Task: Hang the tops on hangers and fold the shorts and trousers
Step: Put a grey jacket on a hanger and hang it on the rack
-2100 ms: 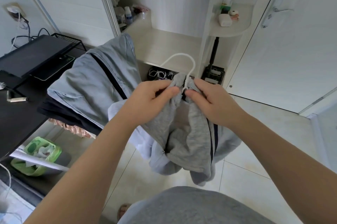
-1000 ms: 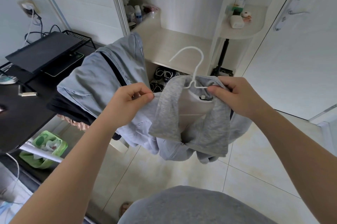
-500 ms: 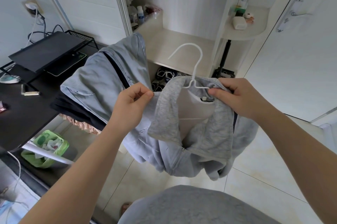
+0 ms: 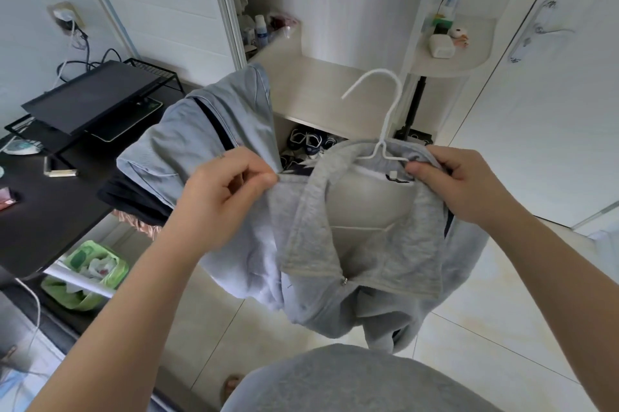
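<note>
Grey zip-up top (image 4: 365, 264) hangs on a white wire hanger (image 4: 385, 130), held in the air above the tiled floor (image 4: 485, 328). Left hand (image 4: 227, 197) pinches its left shoulder; right hand (image 4: 465, 184) grips collar and hanger. Behind lie more clothes (image 4: 194, 140) beside the black worktop (image 4: 37, 214).

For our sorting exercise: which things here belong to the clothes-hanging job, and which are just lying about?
Job: grey top, hanger, clothes pile, left hand, right hand.
Lying about: laptop, shoes, green bin, bottle.
</note>
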The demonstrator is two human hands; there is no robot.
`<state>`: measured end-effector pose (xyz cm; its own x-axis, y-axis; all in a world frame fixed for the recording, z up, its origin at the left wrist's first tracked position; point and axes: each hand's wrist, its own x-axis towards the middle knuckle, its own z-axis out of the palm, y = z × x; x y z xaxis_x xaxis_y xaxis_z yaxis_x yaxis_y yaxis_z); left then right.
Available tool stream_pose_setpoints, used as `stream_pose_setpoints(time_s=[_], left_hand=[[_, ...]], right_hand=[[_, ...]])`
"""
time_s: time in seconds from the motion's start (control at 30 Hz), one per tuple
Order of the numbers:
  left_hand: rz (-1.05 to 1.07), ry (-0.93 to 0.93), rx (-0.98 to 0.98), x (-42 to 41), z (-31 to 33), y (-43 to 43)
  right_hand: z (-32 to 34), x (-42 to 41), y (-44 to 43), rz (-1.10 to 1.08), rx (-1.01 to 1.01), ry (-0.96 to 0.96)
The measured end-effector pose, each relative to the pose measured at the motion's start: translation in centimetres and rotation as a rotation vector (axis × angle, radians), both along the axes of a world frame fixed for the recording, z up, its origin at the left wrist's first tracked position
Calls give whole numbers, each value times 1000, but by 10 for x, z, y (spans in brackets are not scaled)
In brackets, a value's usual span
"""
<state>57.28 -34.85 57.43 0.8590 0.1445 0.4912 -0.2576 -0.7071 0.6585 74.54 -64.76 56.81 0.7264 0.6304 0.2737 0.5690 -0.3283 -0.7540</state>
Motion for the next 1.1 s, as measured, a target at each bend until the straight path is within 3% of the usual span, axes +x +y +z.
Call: stream_pose_setpoints(time_s=[0.07,0.2,0.33,0.47,0.7,0.9,1.1], left_hand=[[-30,64,9,-1,-4,7],[158,138,91,-6,-21,15],[213,302,-89,-4,-43,16],[333,255,13,-4,-55,19],[287,48,41,-10,-49,35],[251,216,-4,-15,-44,41],[111,259,191,-4,-36,0]], right_hand=[[2,-5,0,-16,110,33],[7,-7,2,-7,183,118],[11,-5,2,21,208,156],[12,3,-2,10,166,156],[11,12,-8,69,11,227],[7,4,3,77,116,231],[-6,-1,19,106,65,246]])
